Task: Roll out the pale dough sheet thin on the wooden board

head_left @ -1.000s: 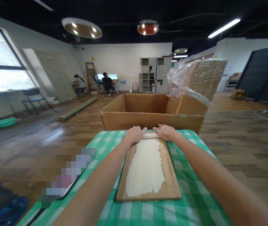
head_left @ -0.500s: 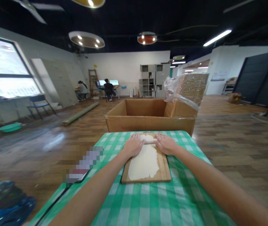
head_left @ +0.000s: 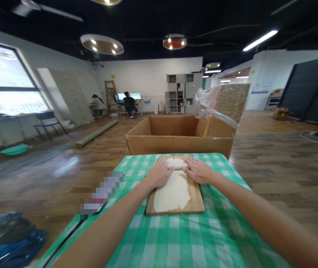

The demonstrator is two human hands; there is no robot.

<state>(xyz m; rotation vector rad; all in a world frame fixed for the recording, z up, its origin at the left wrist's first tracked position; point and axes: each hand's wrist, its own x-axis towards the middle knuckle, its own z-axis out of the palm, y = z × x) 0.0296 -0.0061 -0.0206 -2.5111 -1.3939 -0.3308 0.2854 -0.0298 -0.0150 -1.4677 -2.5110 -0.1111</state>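
Note:
A flattened sheet of pale dough [head_left: 172,193] with ragged edges lies on a wooden board [head_left: 197,203]. Across its far part runs a light-coloured rolling pin [head_left: 178,164], its ends covered by my hands. My left hand [head_left: 160,173] presses on the pin's left end, fingers pointing away from me and thumb inward. At the right end, my right hand [head_left: 199,170] rests in the same way, fingers curved over the pin. Some dough shows beyond the pin, near the board's far edge.
A green-and-white checked cloth [head_left: 175,242] covers the table. On its left lies a pixelated flat object [head_left: 103,193] with a black cable. An open cardboard box [head_left: 175,145] stands just past the table. Two people sit at desks far back.
The camera view has shifted slightly. Both hands remain on the rolling pin at the far part of the dough, with little visible movement.

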